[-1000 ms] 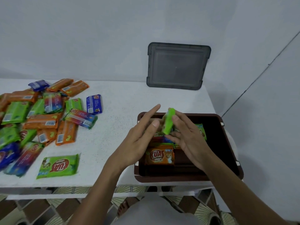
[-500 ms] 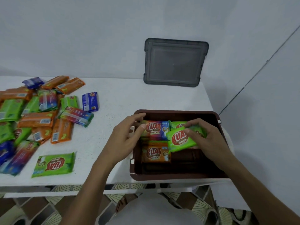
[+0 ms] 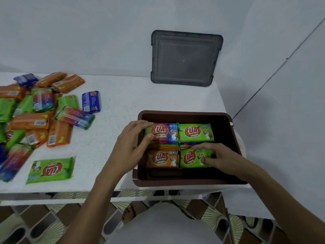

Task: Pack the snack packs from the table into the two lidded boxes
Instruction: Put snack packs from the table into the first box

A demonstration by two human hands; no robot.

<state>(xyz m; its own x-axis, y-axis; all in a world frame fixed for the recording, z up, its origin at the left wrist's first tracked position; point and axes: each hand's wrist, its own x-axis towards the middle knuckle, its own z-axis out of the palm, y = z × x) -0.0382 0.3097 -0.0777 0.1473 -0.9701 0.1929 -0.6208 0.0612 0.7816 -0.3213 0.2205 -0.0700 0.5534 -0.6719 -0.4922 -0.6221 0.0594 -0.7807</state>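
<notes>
A brown box (image 3: 184, 181) sits at the table's right front corner and holds several snack packs. My right hand (image 3: 221, 159) holds a green pack (image 3: 190, 158) that lies flat in the box's front right, finger along its top edge and thumb on its face. At the box's left rim, my left hand (image 3: 130, 143) pinches the left end of a multicoloured pack (image 3: 164, 132) in the back left. An orange pack (image 3: 162, 158) lies front left and another green pack (image 3: 195, 132) back right. More packs lie beneath them.
A pile of orange, green, blue and multicoloured packs (image 3: 35, 117) covers the left of the white table (image 3: 114, 103). One green pack (image 3: 51, 169) lies alone near the front edge. A grey lid (image 3: 184, 59) leans against the back wall. The floor is tiled below.
My right hand brought the green pack down from above the box and laid it flat in the front right. My left hand moved onto the multicoloured pack.
</notes>
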